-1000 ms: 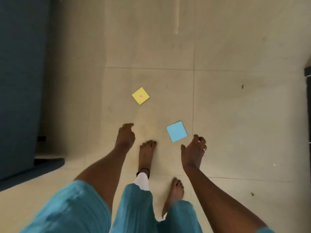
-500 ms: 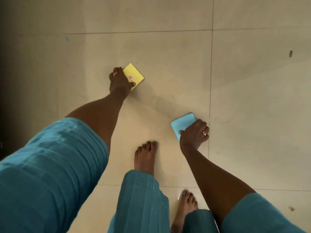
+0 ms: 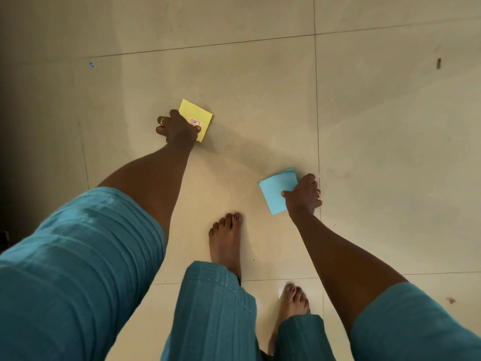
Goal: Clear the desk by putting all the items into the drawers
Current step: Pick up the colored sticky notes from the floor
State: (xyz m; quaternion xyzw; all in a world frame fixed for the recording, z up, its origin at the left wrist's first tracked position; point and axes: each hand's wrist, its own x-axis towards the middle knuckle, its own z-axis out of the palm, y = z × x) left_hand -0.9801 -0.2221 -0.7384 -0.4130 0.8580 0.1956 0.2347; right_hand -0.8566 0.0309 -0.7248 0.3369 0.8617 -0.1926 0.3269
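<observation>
- Pinching from the head view: left hand (image 3: 177, 130) clamps the square yellow sticky-note pad (image 3: 195, 118) at far left; right hand (image 3: 303, 195) clamps the square blue sticky-note pad (image 3: 277, 190) nearer, right, both low over the beige tiled floor (image 3: 390, 152).
- Risk: edge-only pinches may let a pad slip while rising.
</observation>
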